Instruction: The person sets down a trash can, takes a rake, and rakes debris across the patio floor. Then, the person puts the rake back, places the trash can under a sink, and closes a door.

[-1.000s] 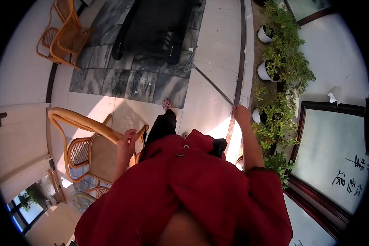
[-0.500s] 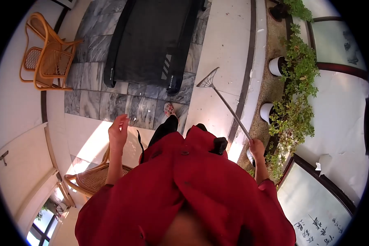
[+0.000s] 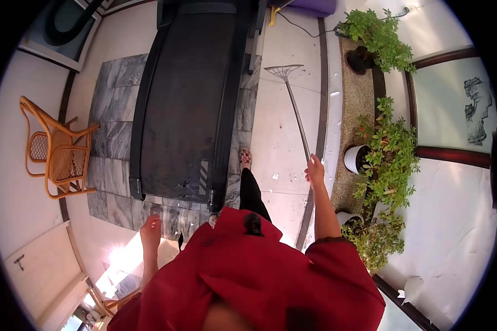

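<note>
My right hand [image 3: 315, 172] is closed around the handle end of a metal leaf rake [image 3: 297, 110]. The rake reaches forward, and its fan-shaped wire head [image 3: 284, 70] is over the pale floor tiles beside the treadmill. On the other side, my left hand [image 3: 151, 230] hangs in the air near the rear end of the treadmill, holding nothing I can see, its fingers loosely bent. A few small white scraps [image 3: 275, 176] lie on the floor between my foot and the rake handle.
A black treadmill [image 3: 185, 105] stands on grey marble tiles to the left. Beyond it is a rattan chair [image 3: 66, 154]. Along the right wall runs a ledge with potted plants [image 3: 386, 160]. A cable [image 3: 303, 30] and a purple object [image 3: 312, 6] lie ahead.
I have stepped forward along the treadmill's right side. The rake has swung to point more straight ahead, and my right hand reaches further forward. My left hand has dropped back.
</note>
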Motion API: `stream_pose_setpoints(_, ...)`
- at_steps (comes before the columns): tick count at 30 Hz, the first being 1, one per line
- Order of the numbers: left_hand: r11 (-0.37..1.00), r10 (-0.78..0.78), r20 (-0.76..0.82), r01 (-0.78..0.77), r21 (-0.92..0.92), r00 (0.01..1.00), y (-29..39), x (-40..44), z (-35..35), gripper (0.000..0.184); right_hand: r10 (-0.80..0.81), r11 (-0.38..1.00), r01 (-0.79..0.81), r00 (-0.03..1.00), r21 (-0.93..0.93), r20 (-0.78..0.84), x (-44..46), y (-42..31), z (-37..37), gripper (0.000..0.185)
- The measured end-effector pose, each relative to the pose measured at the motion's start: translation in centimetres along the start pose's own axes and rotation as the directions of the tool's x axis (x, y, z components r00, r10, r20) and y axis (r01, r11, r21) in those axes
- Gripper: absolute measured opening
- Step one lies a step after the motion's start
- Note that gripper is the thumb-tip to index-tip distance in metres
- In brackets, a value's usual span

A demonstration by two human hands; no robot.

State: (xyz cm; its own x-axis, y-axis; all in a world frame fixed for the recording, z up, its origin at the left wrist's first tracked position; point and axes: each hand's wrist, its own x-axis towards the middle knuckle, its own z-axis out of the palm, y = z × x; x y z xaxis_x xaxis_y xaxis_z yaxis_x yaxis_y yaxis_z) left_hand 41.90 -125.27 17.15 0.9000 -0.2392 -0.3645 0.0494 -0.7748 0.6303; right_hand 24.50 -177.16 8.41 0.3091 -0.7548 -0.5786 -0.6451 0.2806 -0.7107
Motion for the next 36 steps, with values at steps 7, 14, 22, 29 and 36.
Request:
stream_pose_setpoints(7,0.976,-0.216,0.245,0.198,0.094,0.945,4.6,5.5,4.1,0.017,0.031,1.0,-0.031,0.996,-0.006,0.079,23.5,-14.4,9.6,0.041)
stream_pose_setpoints(14,0.979,-0.202,0.248,0.186,0.087,0.948,9.8,12.7,6.4,0.016,-0.3,0.758,0.214,0.953,-0.616,-0.039,17.4,3.2,7.4,0.035)
stream_pose_setpoints(22,0.978,-0.209,0.356,0.19,0.088,0.911,8.1,15.9,8.0,0.016,-0.251,0.893,0.196,0.964,-0.405,-0.087,11.1,-3.0,1.4,0.034)
stream_pose_setpoints(29,0.967,-0.254,0.314,0.235,0.098,0.915,9.3,17.1,7.5,0.016,-0.463,0.811,0.362,0.877,-0.46,-0.126,39.5,-11.8,9.6,0.032)
stream_pose_setpoints(36,0.927,-0.373,0.304,0.337,0.163,0.877,6.4,15.6,6.5,0.018,-0.037,0.96,0.011,0.995,-0.28,-0.088,44.6,-21.7,11.0,0.035)
